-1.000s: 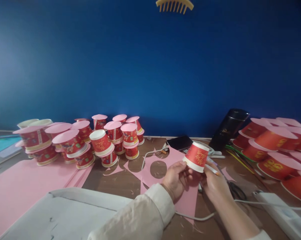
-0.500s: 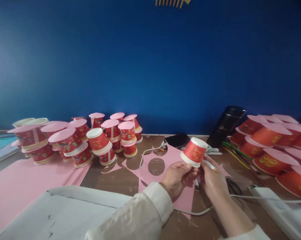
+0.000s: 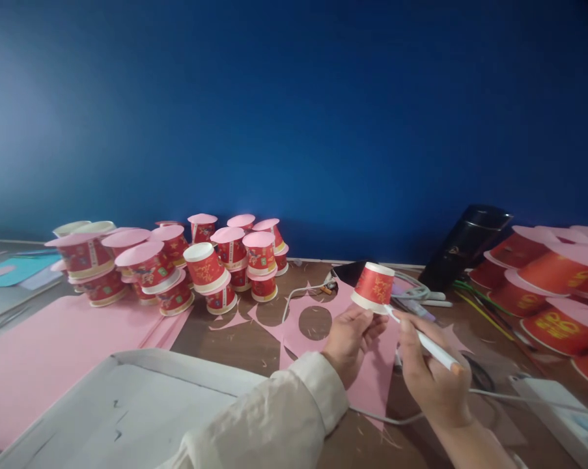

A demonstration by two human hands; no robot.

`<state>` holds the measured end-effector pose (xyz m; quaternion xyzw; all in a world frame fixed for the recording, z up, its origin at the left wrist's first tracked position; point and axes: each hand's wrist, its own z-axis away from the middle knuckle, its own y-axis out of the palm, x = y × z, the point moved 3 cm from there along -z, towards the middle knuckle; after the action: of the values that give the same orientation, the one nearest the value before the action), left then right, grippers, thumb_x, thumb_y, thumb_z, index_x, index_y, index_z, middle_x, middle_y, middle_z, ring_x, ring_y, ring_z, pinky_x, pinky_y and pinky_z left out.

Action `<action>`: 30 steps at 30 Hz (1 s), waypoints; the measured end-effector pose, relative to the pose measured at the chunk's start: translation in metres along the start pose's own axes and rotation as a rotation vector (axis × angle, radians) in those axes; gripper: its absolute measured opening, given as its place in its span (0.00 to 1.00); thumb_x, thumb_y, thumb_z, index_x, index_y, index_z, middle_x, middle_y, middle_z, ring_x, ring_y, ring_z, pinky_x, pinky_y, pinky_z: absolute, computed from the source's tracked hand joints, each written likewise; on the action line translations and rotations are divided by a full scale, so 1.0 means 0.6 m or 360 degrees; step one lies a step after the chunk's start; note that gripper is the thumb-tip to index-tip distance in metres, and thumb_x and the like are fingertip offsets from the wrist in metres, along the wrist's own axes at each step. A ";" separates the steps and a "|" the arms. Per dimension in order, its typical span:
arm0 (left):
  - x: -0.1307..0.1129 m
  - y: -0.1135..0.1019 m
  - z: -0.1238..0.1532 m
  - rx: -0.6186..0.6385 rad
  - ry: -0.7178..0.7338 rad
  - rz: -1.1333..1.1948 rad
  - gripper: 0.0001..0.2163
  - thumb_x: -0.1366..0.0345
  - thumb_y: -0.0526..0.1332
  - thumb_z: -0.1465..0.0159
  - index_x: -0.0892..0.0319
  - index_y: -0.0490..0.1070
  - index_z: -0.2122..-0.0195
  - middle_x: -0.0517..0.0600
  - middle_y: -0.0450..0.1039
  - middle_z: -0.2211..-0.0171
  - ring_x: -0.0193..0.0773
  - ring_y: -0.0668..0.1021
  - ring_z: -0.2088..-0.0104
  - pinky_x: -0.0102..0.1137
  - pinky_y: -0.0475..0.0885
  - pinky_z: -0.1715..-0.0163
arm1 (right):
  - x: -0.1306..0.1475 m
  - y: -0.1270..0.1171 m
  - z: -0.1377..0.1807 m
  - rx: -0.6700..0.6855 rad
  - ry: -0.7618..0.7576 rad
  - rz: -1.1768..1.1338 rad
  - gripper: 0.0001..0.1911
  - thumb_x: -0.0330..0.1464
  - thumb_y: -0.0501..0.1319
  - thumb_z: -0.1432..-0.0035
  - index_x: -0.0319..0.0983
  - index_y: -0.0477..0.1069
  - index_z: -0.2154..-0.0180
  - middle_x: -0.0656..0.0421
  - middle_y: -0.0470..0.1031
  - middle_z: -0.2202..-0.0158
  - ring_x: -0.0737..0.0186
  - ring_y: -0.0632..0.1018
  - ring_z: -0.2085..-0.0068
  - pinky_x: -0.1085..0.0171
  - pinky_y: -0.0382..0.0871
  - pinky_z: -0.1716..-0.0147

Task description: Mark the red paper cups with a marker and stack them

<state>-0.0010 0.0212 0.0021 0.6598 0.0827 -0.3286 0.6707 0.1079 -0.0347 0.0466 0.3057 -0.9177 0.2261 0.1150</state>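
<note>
A red paper cup (image 3: 374, 286) with gold lettering is upside down, its white base up and cream rim low. My left hand (image 3: 352, 335) pinches it near the rim from below. In my right hand (image 3: 433, 371) is a white marker pen (image 3: 436, 349) with an orange end, its tip at the cup's lower rim; I cannot tell whether it touches. Below my hands lies a pink paper sheet (image 3: 294, 335) with a round hole cut out of it.
Stacked red cups with pink paper discs (image 3: 259, 241) stand left; more red cups (image 3: 562, 326) are at the right. A black bottle (image 3: 462, 247), a white cable (image 3: 406, 420), a power strip (image 3: 562, 410) and a white board (image 3: 167, 407) lie around the brown table. A blue wall (image 3: 294, 130) rises behind.
My right hand has drawn away from the cup, and the marker pen now points at the rim. The cup has become more upright. The view has shifted slightly.
</note>
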 end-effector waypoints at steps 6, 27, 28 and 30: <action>0.001 -0.001 0.000 -0.0036 0.0007 -0.0010 0.24 0.55 0.82 0.59 0.67 0.79 0.69 0.53 0.77 0.68 0.37 0.78 0.64 0.33 0.72 0.53 | 0.000 0.006 -0.006 0.0093 -0.0139 -0.0101 0.09 0.29 0.60 0.32 0.39 0.76 0.52 0.54 0.81 0.58 0.57 0.82 0.58 0.58 0.77 0.56; 0.003 -0.002 -0.002 -0.0068 0.0090 -0.0048 0.22 0.53 0.81 0.59 0.66 0.79 0.73 0.50 0.74 0.73 0.32 0.74 0.70 0.32 0.71 0.57 | 0.002 0.015 -0.006 0.0069 -0.0286 0.0086 0.08 0.27 0.61 0.32 0.36 0.76 0.53 0.53 0.80 0.58 0.58 0.82 0.58 0.63 0.76 0.58; 0.004 -0.002 -0.002 -0.0073 0.0085 -0.0051 0.23 0.53 0.81 0.59 0.66 0.79 0.72 0.51 0.75 0.73 0.33 0.75 0.69 0.32 0.71 0.57 | 0.002 0.015 -0.006 0.0068 -0.0280 0.0101 0.08 0.27 0.61 0.32 0.36 0.76 0.53 0.53 0.80 0.58 0.59 0.82 0.58 0.63 0.75 0.58; 0.005 -0.003 -0.004 -0.0086 0.0076 -0.0038 0.24 0.52 0.82 0.61 0.67 0.80 0.71 0.53 0.76 0.71 0.35 0.77 0.68 0.33 0.72 0.55 | 0.001 0.015 -0.006 0.0049 -0.0276 0.0139 0.08 0.27 0.61 0.32 0.36 0.76 0.52 0.52 0.80 0.58 0.59 0.81 0.58 0.63 0.75 0.57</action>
<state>0.0011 0.0223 -0.0012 0.6480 0.1155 -0.3184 0.6822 0.1019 -0.0268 0.0467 0.2854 -0.9332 0.2177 0.0205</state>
